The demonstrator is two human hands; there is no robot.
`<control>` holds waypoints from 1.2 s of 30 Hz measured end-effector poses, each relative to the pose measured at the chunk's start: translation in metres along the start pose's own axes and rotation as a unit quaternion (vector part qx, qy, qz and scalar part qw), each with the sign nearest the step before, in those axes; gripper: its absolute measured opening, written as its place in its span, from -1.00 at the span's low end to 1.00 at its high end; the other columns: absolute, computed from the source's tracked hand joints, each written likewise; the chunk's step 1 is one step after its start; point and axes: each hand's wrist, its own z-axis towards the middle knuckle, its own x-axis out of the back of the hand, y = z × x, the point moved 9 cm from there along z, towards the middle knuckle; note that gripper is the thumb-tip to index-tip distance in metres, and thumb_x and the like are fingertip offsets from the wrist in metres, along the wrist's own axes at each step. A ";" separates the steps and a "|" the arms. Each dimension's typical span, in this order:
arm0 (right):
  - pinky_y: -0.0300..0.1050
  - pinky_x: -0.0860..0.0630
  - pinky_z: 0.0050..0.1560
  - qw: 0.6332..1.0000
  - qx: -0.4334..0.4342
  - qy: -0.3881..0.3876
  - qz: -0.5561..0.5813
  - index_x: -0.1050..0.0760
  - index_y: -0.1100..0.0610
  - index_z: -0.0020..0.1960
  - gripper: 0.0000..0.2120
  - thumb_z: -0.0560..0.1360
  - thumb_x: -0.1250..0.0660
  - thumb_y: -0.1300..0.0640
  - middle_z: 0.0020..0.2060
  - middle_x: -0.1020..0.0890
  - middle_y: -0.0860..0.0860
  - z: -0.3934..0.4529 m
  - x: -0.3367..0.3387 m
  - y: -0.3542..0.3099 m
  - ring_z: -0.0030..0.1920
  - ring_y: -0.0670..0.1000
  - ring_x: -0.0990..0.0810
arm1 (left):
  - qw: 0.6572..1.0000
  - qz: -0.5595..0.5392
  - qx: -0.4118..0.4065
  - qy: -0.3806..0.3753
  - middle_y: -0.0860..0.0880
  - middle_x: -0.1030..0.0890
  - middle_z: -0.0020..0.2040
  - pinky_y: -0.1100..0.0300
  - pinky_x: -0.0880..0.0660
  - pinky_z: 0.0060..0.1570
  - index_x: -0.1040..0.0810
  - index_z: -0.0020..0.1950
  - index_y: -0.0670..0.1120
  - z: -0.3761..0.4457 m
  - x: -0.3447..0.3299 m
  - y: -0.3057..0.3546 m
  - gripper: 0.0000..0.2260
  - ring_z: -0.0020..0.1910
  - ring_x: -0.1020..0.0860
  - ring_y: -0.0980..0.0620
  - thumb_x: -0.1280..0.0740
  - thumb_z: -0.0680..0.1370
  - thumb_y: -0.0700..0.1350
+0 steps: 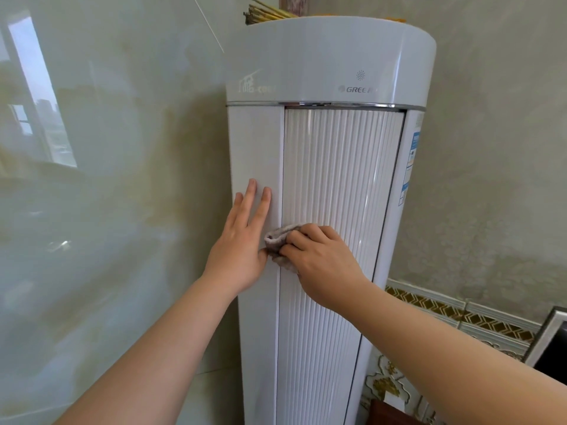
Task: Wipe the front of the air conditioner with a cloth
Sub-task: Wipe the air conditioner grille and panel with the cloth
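Head view is filled by the air conditioner (331, 62), a tall white column standing in a corner between a glossy wall (92, 179) on the left and a textured wall (491, 148) on the right. Its ribbed panel (337, 179) runs down the front, flanked on the left by a smooth strip (254, 148). The left hand (242, 237) is laid flat on that strip with fingers straight, steadying the unit. The right hand (319, 259) is curled round a bunched grey cloth (277, 240), which is pressed against the ribbed panel's left edge. The wiping is judged to be under way at mid-height. Strokes would best be drawn along the ribs, up and down, so that the grooves are reached. Room is open above and below on the panel. Sideways travel is bounded by the seam beside the left hand and by the panel's right edge, near a label (411, 161).
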 end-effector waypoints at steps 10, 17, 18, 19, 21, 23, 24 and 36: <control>0.03 -0.49 0.19 0.999 0.002 -0.045 0.016 -0.62 0.01 0.23 -0.72 0.53 -0.36 0.09 0.13 -0.61 -0.07 -0.022 -0.028 -0.014 0.19 0.08 -0.50 | 0.999 -0.041 0.030 0.011 0.26 0.38 0.69 0.17 0.01 0.50 0.25 0.72 0.25 -0.003 -0.002 0.003 -0.21 0.73 0.21 0.00 -0.25 0.72 -0.04; 0.03 -0.48 0.19 0.997 0.009 -0.068 0.025 -0.62 0.02 0.23 -0.75 0.57 -0.36 0.06 0.13 -0.62 -0.06 -0.044 -0.051 -0.028 0.19 0.08 -0.50 | 0.999 0.003 0.045 0.028 0.15 0.37 0.72 0.13 -0.16 0.44 0.30 0.72 0.21 -0.008 -0.009 0.004 -0.05 0.73 0.17 -0.09 -0.41 0.65 0.05; 0.03 -0.48 0.20 0.997 0.008 -0.072 0.028 -0.62 0.02 0.23 -0.75 0.57 -0.35 0.06 0.13 -0.62 -0.06 -0.047 -0.054 -0.030 0.19 0.08 -0.50 | 0.998 0.003 0.046 0.030 0.14 0.36 0.72 0.13 -0.16 0.43 0.30 0.72 0.22 -0.008 -0.010 0.004 -0.05 0.74 0.17 -0.09 -0.41 0.65 0.05; 0.03 -0.48 0.20 0.997 0.005 -0.075 0.031 -0.62 0.02 0.24 -0.75 0.58 -0.35 0.05 0.13 -0.62 -0.06 -0.049 -0.057 -0.031 0.19 0.08 -0.50 | 0.998 0.003 0.048 0.030 0.14 0.36 0.72 0.13 -0.16 0.43 0.31 0.71 0.22 -0.009 -0.010 0.004 -0.05 0.74 0.17 -0.10 -0.40 0.66 0.06; 0.03 -0.47 0.22 0.996 0.000 -0.085 0.033 -0.61 0.01 0.25 -0.73 0.56 -0.38 0.05 0.15 -0.60 -0.07 -0.054 -0.064 -0.034 0.21 0.07 -0.49 | 0.998 0.003 0.050 0.028 0.13 0.35 0.72 0.12 -0.15 0.43 0.31 0.71 0.21 -0.010 -0.013 0.004 -0.04 0.74 0.16 -0.11 -0.41 0.65 0.06; 0.04 -0.47 0.23 0.995 -0.002 -0.098 0.036 -0.60 0.02 0.26 -0.70 0.54 -0.40 0.05 0.16 -0.60 -0.06 -0.059 -0.071 -0.037 0.22 0.07 -0.47 | 0.998 0.003 0.051 0.027 0.12 0.35 0.73 0.11 -0.16 0.42 0.31 0.72 0.21 -0.012 -0.015 0.003 -0.02 0.74 0.16 -0.13 -0.43 0.64 0.06; 0.04 -0.47 0.24 0.994 -0.002 -0.103 0.037 -0.60 0.02 0.26 -0.71 0.54 -0.40 0.04 0.16 -0.60 -0.06 -0.062 -0.075 -0.039 0.22 0.07 -0.47 | 0.998 0.002 0.052 0.026 0.12 0.35 0.73 0.11 -0.16 0.42 0.31 0.72 0.20 -0.013 -0.016 0.002 -0.01 0.74 0.16 -0.13 -0.44 0.63 0.05; 0.11 -0.47 0.28 0.981 -0.010 -0.187 0.054 -0.62 0.08 0.27 -0.67 0.54 -0.42 0.02 0.19 -0.60 -0.01 -0.104 -0.122 -0.069 0.25 0.11 -0.45 | 0.998 -0.024 0.060 0.024 0.08 0.32 0.74 0.07 -0.04 0.52 0.26 0.73 0.18 -0.023 -0.031 0.001 -0.05 0.73 0.18 -0.12 -0.43 0.65 -0.03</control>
